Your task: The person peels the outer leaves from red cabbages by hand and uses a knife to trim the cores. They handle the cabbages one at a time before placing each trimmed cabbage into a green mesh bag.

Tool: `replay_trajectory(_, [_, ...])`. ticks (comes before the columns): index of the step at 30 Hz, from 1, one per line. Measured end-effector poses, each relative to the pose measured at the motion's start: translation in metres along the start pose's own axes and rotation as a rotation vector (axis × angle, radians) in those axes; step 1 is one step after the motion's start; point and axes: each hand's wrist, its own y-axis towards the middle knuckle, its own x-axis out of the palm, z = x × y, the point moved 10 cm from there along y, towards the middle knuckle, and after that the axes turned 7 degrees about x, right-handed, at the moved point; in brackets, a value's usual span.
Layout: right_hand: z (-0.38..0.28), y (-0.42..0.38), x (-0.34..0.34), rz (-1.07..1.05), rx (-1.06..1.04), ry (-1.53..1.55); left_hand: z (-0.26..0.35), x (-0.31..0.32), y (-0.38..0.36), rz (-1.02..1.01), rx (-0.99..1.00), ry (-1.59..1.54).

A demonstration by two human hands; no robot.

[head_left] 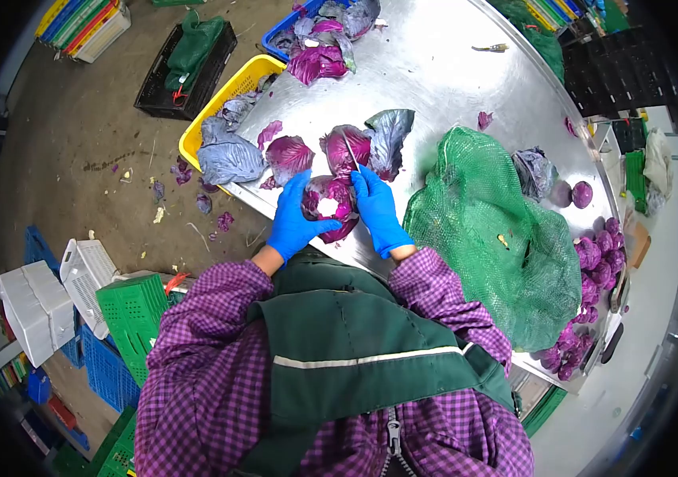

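My left hand (294, 218), in a blue glove, is wrapped round the left side of a red cabbage (328, 191) whose pale cut stem faces up. Gloved in blue too, my right hand (378, 211) is closed on a knife (351, 151), its thin blade pointing away from me; the handle is mostly hidden in the fingers. This hand is close against the cabbage's right side. Just beyond lie loose outer leaves: a purple one (289, 153) to the left, another (340, 145) under the blade, and a dark grey-green one (390, 139) to the right.
On the metal table (426, 71) are a green mesh bag (498, 230), several trimmed cabbages (589, 254) at the right edge and another knife (490, 48) at the back. A yellow crate (219, 95) and a blue crate (271, 36) of leaves stand at the left edge.
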Motion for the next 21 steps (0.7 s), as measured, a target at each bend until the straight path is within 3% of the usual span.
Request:
replay_trajectory(1, [0.008,0.000,-0.001,0.001,0.003,0.002,0.006,-0.002,0.002,-0.004,-0.001,0.000])
replay_trajectory(3, [0.055,-0.003,-0.007,0.049,0.305,0.196,-0.020,0.003,-0.009,-0.031,-0.429,-0.309])
replay_trajectory(4, [0.045,-0.009,-0.010,0.027,0.304,0.219,-0.030,0.010,-0.009,0.004,-0.320,-0.327])
replay_trajectory(8, [0.035,-0.019,-0.012,-0.082,0.249,0.145,-0.024,0.018,-0.003,-0.021,-0.257,-0.136])
replay_trajectory(10, [0.067,-0.021,-0.019,-0.104,0.531,0.252,-0.017,0.017,0.000,-0.057,-0.213,-0.175])
replay_trajectory(11, [0.074,-0.014,-0.026,-0.024,0.409,0.278,-0.011,0.017,0.004,-0.084,-0.170,-0.210])
replay_trajectory(14, [0.073,-0.012,-0.031,-0.029,0.318,0.152,-0.015,0.016,0.003,-0.093,-0.154,-0.171])
replay_trajectory(16, [-0.009,-0.020,-0.045,0.069,-0.010,-0.531,-0.012,0.015,0.009,-0.089,-0.122,-0.156])
replay_trajectory(17, [-0.027,-0.026,-0.046,0.069,-0.006,-0.530,-0.011,0.015,0.010,-0.093,-0.124,-0.156])
replay_trajectory(19, [-0.055,-0.041,-0.019,-0.200,-0.098,-0.448,-0.009,0.018,0.015,-0.123,-0.144,-0.227])
replay_trajectory(21, [-0.048,-0.047,-0.001,-0.283,-0.120,-0.484,-0.014,0.021,0.016,-0.130,-0.135,-0.205])
